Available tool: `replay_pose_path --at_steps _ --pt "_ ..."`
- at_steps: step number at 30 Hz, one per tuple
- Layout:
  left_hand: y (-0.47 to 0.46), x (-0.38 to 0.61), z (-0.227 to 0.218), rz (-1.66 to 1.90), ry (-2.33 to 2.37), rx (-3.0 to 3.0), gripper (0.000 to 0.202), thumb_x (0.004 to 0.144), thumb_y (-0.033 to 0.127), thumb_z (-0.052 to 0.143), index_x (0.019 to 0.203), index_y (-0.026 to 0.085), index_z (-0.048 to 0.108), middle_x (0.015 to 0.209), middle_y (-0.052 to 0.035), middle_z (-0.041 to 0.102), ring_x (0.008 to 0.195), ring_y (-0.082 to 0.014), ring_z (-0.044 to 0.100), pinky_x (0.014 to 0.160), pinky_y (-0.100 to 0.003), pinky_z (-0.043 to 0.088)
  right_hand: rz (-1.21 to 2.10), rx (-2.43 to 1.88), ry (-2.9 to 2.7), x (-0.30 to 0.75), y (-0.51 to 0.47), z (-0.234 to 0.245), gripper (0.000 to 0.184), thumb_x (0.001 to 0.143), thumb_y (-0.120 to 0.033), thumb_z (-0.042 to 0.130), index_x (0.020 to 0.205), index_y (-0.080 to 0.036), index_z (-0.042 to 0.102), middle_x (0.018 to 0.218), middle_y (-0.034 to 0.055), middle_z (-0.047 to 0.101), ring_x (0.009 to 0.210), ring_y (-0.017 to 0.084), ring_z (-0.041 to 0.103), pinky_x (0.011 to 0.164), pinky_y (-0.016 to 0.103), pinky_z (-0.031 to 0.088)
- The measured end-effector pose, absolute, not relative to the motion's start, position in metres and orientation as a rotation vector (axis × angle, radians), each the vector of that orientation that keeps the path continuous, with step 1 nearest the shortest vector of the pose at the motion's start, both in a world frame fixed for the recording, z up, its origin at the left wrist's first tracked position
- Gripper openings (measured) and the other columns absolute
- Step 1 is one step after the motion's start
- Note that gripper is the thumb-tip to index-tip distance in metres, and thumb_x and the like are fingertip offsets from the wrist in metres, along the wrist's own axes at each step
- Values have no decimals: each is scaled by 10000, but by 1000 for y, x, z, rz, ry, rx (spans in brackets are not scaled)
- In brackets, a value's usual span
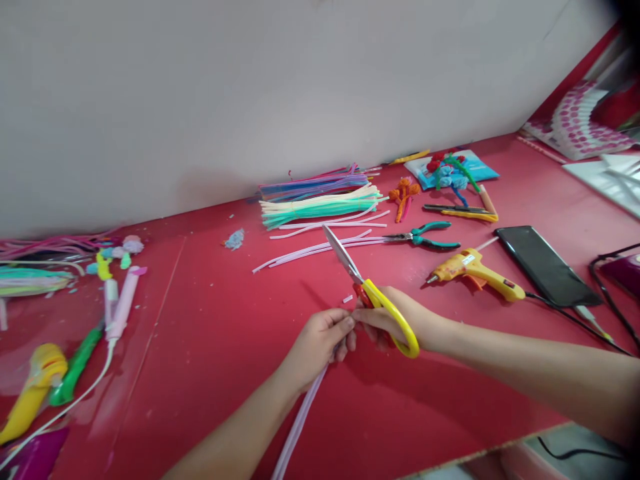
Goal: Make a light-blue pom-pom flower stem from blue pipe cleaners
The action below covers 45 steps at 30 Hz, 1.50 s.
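My left hand [320,340] is closed in a pinch on the end of pale lilac pipe cleaners [299,420] that run down toward me. My right hand [400,323] grips yellow-handled scissors [365,287], their silver blades closed and pointing up and left. The two hands meet at the fingertips, right at the scissors' pivot. A small cut piece [347,299] lies on the red table [210,333] just above my left hand.
Behind lie loose lilac pipe cleaners [320,248], a coloured bundle [320,197], green pliers [425,235], a yellow glue gun [475,270], a black phone [545,265] and pipe-cleaner flowers [450,170]. More tools and stems sit far left [75,300]. A wall backs the table.
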<state>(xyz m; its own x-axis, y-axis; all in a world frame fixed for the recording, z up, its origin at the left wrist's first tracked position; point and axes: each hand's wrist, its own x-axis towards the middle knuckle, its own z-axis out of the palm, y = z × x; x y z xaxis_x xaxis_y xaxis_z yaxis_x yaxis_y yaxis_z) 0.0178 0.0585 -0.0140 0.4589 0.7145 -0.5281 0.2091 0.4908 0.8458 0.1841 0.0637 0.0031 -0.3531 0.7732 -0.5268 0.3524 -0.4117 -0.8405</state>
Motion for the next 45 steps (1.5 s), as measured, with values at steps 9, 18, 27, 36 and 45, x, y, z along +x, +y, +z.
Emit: replay_pose_path --at_steps 9,18,27,36,45 --pt "57 16 -12 373 1130 1129 319 835 432 488 710 152 577 541 33 484 413 -55 370 413 -196 251 1734 -1593 -1557 190 70 5 360 809 -328 452 480 -181 431 367 -25 477 325 81 448 337 174 322" --pt "69 3 -13 617 1277 944 219 801 365 544 754 156 592 548 47 479 395 -38 325 390 -185 201 1749 -1718 -1774 228 49 23 440 784 -627 462 749 -189 478 622 -22 516 514 109 484 477 209 398" --pt "74 7 -13 675 1296 968 248 782 403 568 774 160 619 573 36 491 419 -43 333 399 -186 201 1702 -1795 -1939 227 36 20 445 830 -612 398 774 -191 531 637 16 563 473 120 483 443 223 354" --pt "76 11 -13 646 1273 993 243 804 384 543 724 159 585 572 36 504 406 -35 321 400 -186 217 1750 -1777 -1921 228 33 24 395 824 -567 453 810 -193 579 749 35 637 552 141 544 515 236 391" --pt "76 11 -17 569 1264 1035 265 787 411 543 760 156 610 588 24 534 419 -48 340 402 -186 227 1697 -1805 -1851 227 29 13 365 810 -537 491 765 -189 590 682 18 621 595 157 533 535 249 383"
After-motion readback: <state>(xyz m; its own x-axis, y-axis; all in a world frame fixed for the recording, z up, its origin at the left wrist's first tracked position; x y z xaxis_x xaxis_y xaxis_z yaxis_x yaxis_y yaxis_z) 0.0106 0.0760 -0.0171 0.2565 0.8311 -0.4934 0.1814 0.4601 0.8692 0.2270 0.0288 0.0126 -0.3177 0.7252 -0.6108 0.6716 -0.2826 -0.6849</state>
